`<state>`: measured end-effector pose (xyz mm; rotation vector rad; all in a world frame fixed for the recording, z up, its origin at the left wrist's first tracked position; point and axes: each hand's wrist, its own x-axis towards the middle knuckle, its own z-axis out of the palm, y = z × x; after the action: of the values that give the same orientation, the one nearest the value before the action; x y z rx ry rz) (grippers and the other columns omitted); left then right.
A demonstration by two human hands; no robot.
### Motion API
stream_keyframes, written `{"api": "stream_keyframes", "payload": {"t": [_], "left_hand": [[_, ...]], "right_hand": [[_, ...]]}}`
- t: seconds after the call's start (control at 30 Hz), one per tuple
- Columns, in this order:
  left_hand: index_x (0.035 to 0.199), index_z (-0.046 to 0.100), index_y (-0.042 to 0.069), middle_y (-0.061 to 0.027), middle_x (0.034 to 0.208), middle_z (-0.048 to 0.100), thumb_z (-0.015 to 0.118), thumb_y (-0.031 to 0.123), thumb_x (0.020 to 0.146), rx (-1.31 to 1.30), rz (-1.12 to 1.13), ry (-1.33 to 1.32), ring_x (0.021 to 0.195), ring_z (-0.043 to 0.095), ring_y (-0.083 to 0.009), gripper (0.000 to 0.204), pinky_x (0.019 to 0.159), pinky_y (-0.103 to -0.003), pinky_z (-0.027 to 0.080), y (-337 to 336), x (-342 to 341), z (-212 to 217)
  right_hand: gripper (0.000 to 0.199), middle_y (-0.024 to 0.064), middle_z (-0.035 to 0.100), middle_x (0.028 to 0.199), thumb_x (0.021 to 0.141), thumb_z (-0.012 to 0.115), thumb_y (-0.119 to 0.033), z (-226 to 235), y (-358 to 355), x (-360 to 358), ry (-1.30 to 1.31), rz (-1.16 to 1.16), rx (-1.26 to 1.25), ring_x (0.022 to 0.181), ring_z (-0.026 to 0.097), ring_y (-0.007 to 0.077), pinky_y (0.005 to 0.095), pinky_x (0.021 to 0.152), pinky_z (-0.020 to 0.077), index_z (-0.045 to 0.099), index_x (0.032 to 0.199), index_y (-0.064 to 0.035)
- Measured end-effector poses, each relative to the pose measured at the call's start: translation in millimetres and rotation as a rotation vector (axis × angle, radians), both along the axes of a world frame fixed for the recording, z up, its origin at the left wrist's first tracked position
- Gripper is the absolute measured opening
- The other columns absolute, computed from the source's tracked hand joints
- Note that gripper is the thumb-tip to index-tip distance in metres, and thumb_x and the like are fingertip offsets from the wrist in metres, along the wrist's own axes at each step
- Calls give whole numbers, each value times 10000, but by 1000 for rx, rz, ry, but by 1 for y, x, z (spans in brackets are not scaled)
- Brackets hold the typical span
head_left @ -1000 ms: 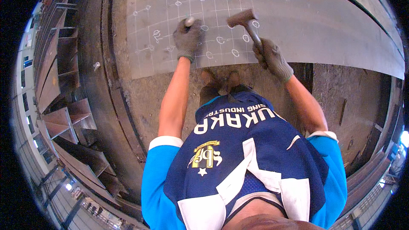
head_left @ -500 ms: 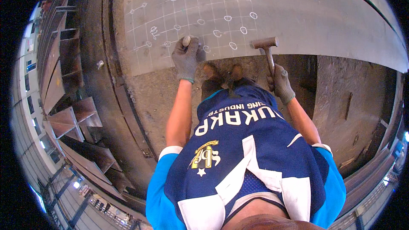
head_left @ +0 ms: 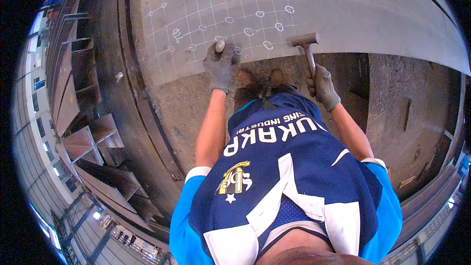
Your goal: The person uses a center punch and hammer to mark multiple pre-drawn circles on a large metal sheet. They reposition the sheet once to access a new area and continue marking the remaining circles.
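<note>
My gloved left hand [head_left: 219, 71] is closed round a metal punch [head_left: 220, 46], of which only the rounded top end shows above the fingers. It is at the near edge of a flat grey steel plate [head_left: 353, 17], among chalk grid lines with small circles drawn at several crossings. The punch's lower end is hidden, so I cannot tell whether it touches the plate. My gloved right hand [head_left: 324, 88] grips the handle of a hammer [head_left: 304, 39]. The hammer's head is to the right of the chalk grid, over the plate's near edge; nothing touches its face.
My shoes [head_left: 277, 75] stand on the dirty floor just short of the plate. Steel sections with welded ribs [head_left: 81, 145] line the left side. A long dark rail [head_left: 149, 118] runs beside them, and a thin metal bar [head_left: 407, 114] lies at the right.
My left hand and the punch have shifted slightly right in the picture. The hammer has risen slightly in the picture; both tools stay gripped. The whole view has also moved a little.
</note>
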<state>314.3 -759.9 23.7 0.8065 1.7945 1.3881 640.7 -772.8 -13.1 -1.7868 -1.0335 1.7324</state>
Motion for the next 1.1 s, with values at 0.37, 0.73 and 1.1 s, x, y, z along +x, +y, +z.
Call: {"api": "stream_keyframes", "payload": {"t": [0.37, 0.73, 1.1], "left_hand": [[1094, 695, 35, -13, 891, 716, 788, 157, 963, -12, 10, 5, 723, 647, -89, 202, 628, -282, 543, 3, 3, -1], [1141, 705, 30, -18, 956, 731, 822, 190, 931, -35, -107, 186, 853, 668, -114, 289, 772, -305, 566, 6, -6, -21], [1123, 721, 55, -92, 1058, 754, 884, 274, 858, -69, -151, 181, 932, 711, -176, 380, 852, -353, 586, -10, -3, -25]], "right_hand": [[385, -25, 463, 710, 1104, 374, -482, 7, -1, 3, 70, -6, 0, 510, 425, 110, 307, 436, 346, 532, 988, -150], [332, 115, 656, 825, 1056, 489, -307, 18, 21, -14, -192, 511, 840, 675, 619, 235, 421, 582, 484, 655, 1034, -21], [289, 35, 595, 732, 1055, 533, -376, 173, 99, -132, 460, 271, 474, 627, 564, 185, 374, 555, 411, 651, 938, -139]]}}
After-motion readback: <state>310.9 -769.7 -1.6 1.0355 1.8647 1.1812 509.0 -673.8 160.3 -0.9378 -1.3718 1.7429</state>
